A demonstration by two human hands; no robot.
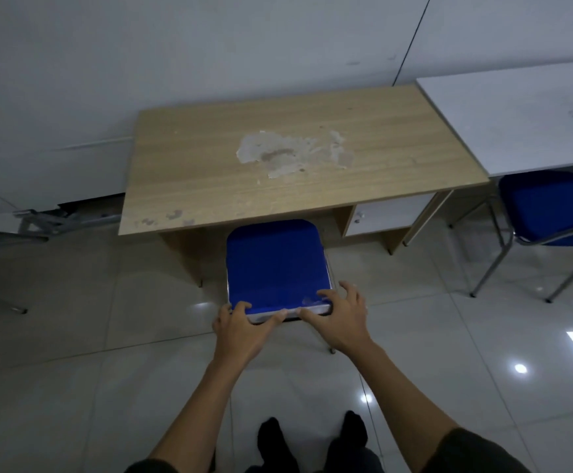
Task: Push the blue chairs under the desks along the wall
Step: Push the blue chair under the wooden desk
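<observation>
A blue padded chair [278, 264] stands in front of a worn wooden desk [295, 158] against the wall, its far edge just under the desk's front edge. My left hand [240, 322] grips the top of the chair's backrest at its left corner, fingers curled over the edge. My right hand [339, 315] rests on the backrest's right corner with fingers spread. A second blue chair [551, 209] sits partly under a white desk [524, 117] on the right.
The floor is glossy pale tile with ceiling light reflections. A folded metal frame [49, 223] lies on the floor at the left by the wall. The wooden desk has a white drawer unit [384, 216] on its right side. My dark-socked feet [309, 438] are below.
</observation>
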